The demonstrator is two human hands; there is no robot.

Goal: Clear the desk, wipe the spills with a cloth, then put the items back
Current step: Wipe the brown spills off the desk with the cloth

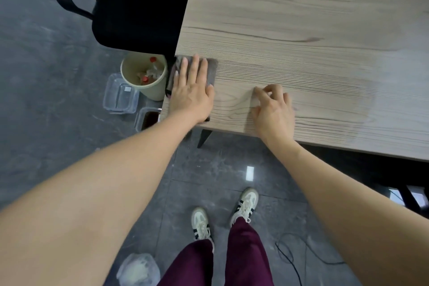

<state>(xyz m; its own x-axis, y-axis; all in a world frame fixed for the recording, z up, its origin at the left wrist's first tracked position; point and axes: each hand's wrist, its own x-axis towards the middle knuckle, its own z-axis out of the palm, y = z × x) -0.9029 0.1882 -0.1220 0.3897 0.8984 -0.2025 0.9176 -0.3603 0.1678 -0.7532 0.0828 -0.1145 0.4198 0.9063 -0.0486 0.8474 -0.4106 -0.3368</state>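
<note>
— Grey tiled floor [58, 76] surrounds a pale wood-grain desk [301, 30]; what is on it?

— At its near left corner lies a grey cloth [210, 72], pressed flat by the left hand [192, 93] with fingers straight.

— And the right hand [272, 107]?

— Resting just beside on bare wood, fingers loosely curled, holding nothing.

— Below the corner?

— A beige bin [148, 81] with bottles stands by two clear containers [120, 95] and a black chair [139, 7].
</note>
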